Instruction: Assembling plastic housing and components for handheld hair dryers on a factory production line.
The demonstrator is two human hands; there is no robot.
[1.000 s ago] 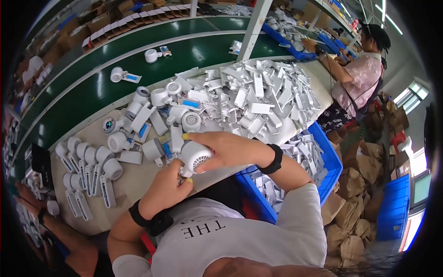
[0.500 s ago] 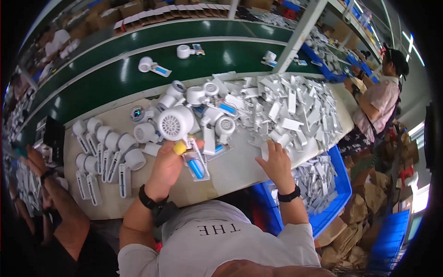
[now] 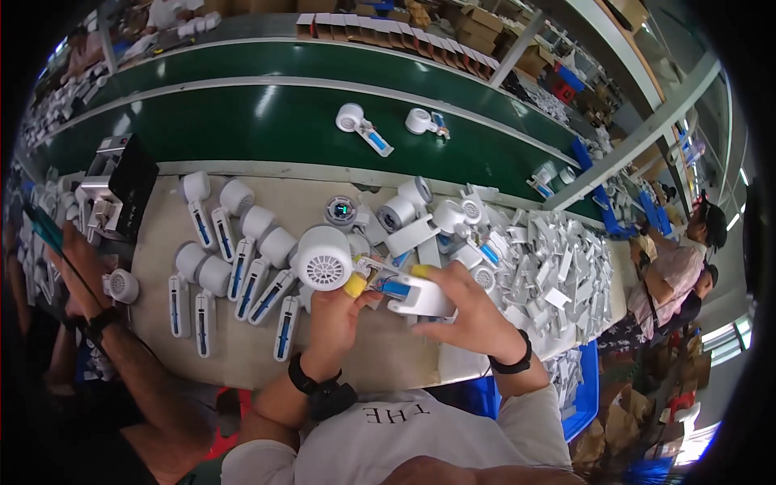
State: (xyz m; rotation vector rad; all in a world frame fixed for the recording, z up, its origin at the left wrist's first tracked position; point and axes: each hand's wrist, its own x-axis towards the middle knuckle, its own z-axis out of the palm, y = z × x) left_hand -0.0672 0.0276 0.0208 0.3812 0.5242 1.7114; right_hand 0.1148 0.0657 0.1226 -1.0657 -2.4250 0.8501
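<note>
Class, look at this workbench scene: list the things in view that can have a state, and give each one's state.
Left hand: closed on the held fan's neck
Right hand: gripping the white cover
Held fan: handle open, blue cylinder exposed
White cover: at the handle's end; whether seated, cannot tell
Round display: lit
Blue bin: open-topped, holding white parts

Daylight glares from the right-hand window (image 3: pixel 727 343), the green belt (image 3: pixel 283 129) gleams, and edges bow

Fans (image 3: pixel 277 246) on tbl (image 3: pixel 380 356) L, pile of pts (image 3: pixel 550 275) R, belt (image 3: pixel 202 129) behind
</note>
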